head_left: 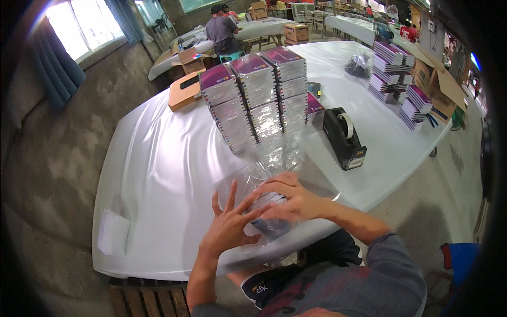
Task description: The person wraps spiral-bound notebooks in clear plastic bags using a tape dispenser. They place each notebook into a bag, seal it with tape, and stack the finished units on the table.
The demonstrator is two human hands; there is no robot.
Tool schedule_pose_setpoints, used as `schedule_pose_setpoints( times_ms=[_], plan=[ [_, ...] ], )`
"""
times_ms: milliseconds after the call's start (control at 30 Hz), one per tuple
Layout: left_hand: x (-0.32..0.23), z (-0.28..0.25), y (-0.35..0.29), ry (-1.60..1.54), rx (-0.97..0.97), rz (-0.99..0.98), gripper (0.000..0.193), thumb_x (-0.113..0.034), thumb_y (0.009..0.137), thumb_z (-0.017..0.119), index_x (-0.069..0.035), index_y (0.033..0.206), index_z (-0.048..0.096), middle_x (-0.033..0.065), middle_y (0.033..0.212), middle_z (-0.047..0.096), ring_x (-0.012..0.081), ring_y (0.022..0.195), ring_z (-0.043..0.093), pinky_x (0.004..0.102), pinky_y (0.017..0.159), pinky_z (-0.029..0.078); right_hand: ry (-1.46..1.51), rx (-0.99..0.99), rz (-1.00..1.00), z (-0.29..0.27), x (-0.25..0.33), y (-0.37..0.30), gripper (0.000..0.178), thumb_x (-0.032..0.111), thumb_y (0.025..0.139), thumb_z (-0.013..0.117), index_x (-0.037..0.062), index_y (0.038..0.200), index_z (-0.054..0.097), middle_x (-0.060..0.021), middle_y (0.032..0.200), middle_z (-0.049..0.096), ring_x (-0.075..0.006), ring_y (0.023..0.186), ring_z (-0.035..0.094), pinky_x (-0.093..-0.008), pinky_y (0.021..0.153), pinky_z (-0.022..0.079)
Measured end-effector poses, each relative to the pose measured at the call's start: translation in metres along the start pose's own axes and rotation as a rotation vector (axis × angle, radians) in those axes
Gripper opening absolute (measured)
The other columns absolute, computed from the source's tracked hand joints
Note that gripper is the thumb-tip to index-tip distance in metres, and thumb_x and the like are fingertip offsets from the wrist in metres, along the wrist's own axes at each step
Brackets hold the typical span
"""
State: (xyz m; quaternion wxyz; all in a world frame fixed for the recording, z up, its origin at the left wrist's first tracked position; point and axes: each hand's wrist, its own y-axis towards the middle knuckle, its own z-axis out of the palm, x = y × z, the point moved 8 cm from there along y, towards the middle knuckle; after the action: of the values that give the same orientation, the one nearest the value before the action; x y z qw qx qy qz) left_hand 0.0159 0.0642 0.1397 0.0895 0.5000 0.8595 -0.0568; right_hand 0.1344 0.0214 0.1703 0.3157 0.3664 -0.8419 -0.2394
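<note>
At the table's near edge, a bundle (273, 199) with pale, layered edges lies in a loose clear plastic bag (311, 182). My left hand (228, 223) rests against its left side, fingers spread, with the longer fingers reaching over the plastic. From the right, my right hand (293, 198) bends over the top with its fingers curled onto the plastic. The fingers of both hands meet over the bundle and hide part of it. Just beyond stand tall stacks of spiral-bound notebooks (253, 87) with purple covers, some of them wrapped in clear film.
A black tape dispenser (343, 138) stands right of the stacks. A brown box (185, 91) with a phone on it is far left, and a white folded pad (113, 233) near left. More notebooks (391, 71) and an open carton (435, 87) stand far right. A person (222, 34) sits beyond.
</note>
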Motion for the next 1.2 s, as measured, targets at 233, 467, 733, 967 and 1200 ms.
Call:
schedule_pose_setpoints(
  times_ms=[233,467,733,967,1200],
  plan=[
    [-0.002,-0.002,0.000,-0.067,-0.306,0.000,0.046,-0.032,0.068,0.076,-0.032,0.112,0.063,-0.0004,0.142,0.041,0.0338,0.141,0.014,0.0637,0.104,-0.003,0.109,-0.184,-0.042,-0.021,0.005,0.006,0.009,0.011,0.074,0.072,0.0177,0.080,0.071,0.0006,0.101,0.064,-0.0206,0.102,0.057,-0.0373,0.092,0.033],
    [0.007,-0.016,0.022,-0.594,-0.700,-0.067,0.010,-0.014,0.067,0.078,-0.015,0.076,0.075,0.0079,0.131,0.053,0.0348,0.134,0.032,0.0499,0.106,0.023,0.184,-0.236,0.347,-0.035,-0.026,-0.020,0.074,0.034,0.065,0.082,0.0060,0.124,0.048,-0.0166,0.125,0.048,-0.0321,0.118,0.046,-0.0382,0.099,0.036],
    [0.055,0.008,0.034,-0.978,-0.565,-0.242,0.014,-0.005,0.064,0.073,0.001,0.076,0.073,0.0226,0.133,0.047,0.0233,0.103,0.060,0.0291,0.077,0.049,0.511,-0.257,0.646,0.024,-0.051,-0.023,0.109,0.024,0.064,0.083,0.0105,0.143,0.008,-0.0207,0.117,0.049,-0.0303,0.106,0.053,-0.0376,0.090,0.043],
    [0.040,-0.003,0.033,-1.059,-0.728,-0.247,0.024,-0.001,0.066,0.071,0.003,0.089,0.068,0.0222,0.120,0.056,0.0228,0.107,0.058,0.0294,0.082,0.048,0.956,-0.142,0.729,0.043,-0.082,-0.013,0.112,-0.002,0.061,0.078,0.0132,0.146,0.006,-0.0133,0.094,0.060,-0.0212,0.091,0.059,-0.0327,0.083,0.045],
    [0.052,0.032,0.027,-1.241,-0.378,-0.279,0.066,-0.009,0.073,0.072,0.000,0.130,0.040,0.0182,0.119,0.052,0.0246,0.110,0.052,0.0345,0.090,0.044,1.095,-0.142,0.795,0.056,-0.091,-0.007,0.096,-0.007,0.067,0.069,0.0084,0.145,0.016,-0.0098,0.089,0.060,-0.0172,0.086,0.057,-0.0285,0.079,0.044]
  ],
)
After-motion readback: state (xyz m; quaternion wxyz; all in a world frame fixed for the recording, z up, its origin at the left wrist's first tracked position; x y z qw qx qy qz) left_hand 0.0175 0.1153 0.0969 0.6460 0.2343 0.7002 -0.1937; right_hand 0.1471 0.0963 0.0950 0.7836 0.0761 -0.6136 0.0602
